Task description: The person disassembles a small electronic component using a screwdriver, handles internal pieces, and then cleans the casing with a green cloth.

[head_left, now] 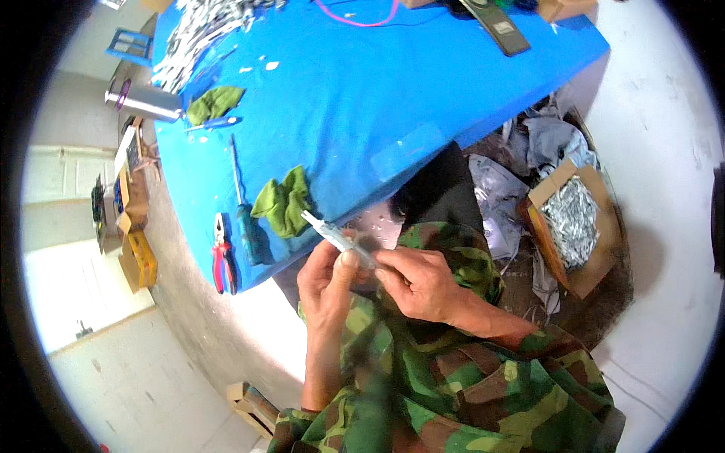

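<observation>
Just off the table's near edge, both hands meet over my lap on a slim, light grey piece with a narrow tip pointing up and to the left. My left hand is closed around it, the thumb pressed along its top. The fingers of my right hand pinch at its lower end, where blur hides the detail. A crumpled green cloth lies on the blue-covered table just beyond the tip. To the left of that cloth are a screwdriver with a dark teal handle and red-handled pliers.
Farther back lie another green cloth, a small blue tool, a steel cup and a heap of silvery strips. A phone rests at the far right. Beside the table, a carton holds silvery parts near grey bags.
</observation>
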{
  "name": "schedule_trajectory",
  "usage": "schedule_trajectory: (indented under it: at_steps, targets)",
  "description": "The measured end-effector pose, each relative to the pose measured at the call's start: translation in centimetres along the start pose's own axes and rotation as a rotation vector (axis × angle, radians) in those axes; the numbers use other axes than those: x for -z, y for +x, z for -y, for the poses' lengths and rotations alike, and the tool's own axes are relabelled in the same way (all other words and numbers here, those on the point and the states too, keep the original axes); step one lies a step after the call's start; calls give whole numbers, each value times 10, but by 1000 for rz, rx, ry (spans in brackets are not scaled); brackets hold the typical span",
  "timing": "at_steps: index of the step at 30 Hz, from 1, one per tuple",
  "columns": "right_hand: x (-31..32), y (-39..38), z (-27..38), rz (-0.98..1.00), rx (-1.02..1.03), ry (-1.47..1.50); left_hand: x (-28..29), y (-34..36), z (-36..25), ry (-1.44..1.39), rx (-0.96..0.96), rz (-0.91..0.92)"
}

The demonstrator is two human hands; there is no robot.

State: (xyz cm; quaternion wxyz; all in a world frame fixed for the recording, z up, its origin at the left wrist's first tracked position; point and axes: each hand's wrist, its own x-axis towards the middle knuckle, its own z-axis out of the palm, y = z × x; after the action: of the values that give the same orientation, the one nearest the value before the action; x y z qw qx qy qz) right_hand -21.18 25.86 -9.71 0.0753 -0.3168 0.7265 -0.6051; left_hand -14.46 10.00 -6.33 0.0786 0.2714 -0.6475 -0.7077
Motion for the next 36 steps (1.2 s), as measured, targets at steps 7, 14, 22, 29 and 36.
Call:
schedule_trajectory:
  at_steps: [7, 14, 22, 29, 36]
  targets:
    - [-17, 5, 9, 51, -57, 18, 33, -7, 18, -171, 34, 29]
    - [-22, 13, 21, 198, -211, 22, 48, -8, 26, -265, 19, 69]
    - [-26, 14, 17, 374, -540, 370, 52, -8, 20, -45, -55, 130]
    - [-17, 20, -1, 193, -723, 674, 50, 11, -14, 607, -361, -213]
    - [-10, 36, -16, -20, -771, 641, 58, 60, -25, 1175, -582, -375]
